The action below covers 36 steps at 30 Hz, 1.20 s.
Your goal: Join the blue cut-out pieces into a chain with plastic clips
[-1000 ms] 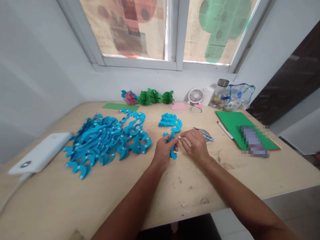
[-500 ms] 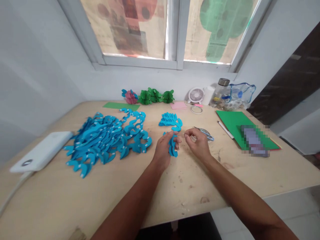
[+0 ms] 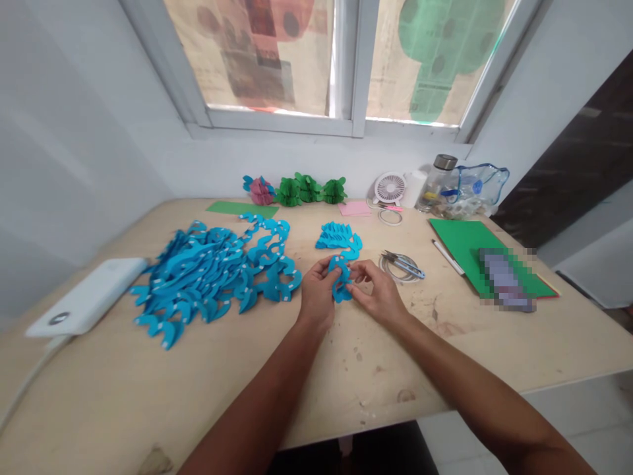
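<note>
Between my hands is a blue curved paper strip (image 3: 341,292), made of folded half-round pieces. My left hand (image 3: 317,290) pinches it from the left, thumb on top. On its right edge, the thumb and fingers of my right hand (image 3: 376,292) close on the paper. Just beyond my fingers lies a stack of folded blue paper pieces (image 3: 335,235), with a curl trailing toward the held strip; whether they join is hard to see. Left of my hands spreads a big heap of blue paper chains (image 3: 208,264) dotted with small white patches.
A craft knife (image 3: 403,262) lies on a coiled cable right of my hands. Farther right are a white pen (image 3: 448,257), green sheets (image 3: 465,231) and a blurred-out phone-like object. A white power bank (image 3: 89,293) sits left. Paper figures (image 3: 306,189), a small fan (image 3: 390,189) and a bottle (image 3: 438,181) line the wall.
My right hand has moved left from beside the craft knife to the blue paper strip and now grips it. My left hand has turned the strip, showing more of its face.
</note>
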Tool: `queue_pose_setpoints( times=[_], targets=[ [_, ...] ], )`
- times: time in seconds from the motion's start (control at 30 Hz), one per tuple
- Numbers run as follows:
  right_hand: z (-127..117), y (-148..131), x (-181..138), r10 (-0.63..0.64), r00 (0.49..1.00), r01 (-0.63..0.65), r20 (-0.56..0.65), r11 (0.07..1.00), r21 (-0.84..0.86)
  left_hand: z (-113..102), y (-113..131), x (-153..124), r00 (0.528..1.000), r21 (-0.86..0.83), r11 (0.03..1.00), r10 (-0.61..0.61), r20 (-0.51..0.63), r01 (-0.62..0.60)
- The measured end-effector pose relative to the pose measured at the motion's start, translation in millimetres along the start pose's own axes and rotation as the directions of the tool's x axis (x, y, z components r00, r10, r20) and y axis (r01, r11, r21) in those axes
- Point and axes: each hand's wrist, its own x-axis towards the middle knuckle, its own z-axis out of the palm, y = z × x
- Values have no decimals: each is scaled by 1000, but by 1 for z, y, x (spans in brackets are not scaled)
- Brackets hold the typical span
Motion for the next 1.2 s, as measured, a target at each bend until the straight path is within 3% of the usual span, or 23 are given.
queue_pose_setpoints(
  times=[0.2, 0.4, 0.7, 0.8, 1.03, 1.2],
  targets=[
    [4, 3, -1, 64, 996, -61, -65, 997, 50, 0, -1, 0, 999, -9, 1000, -22, 36, 22],
    [-2, 11, 4, 203, 963, -154, -179, 954, 256, 4, 2, -7, 985, 168, 981, -122, 123, 101],
    [-2, 22, 9, 341, 936, -227, -91, 777, 587, 7, 7, -17, 960, 262, 946, -236, 152, 191],
    [-3, 21, 9, 358, 930, -237, -86, 761, 604, 7, 7, -17, 957, 304, 934, -242, 160, 185],
    [-6, 15, 10, 346, 933, -234, -100, 793, 562, 5, 6, -10, 992, 240, 963, -121, -17, 122],
    [-4, 15, 9, 318, 947, -263, -40, 843, 470, 5, 5, -7, 997, 225, 972, -58, -55, 69]
  ],
)
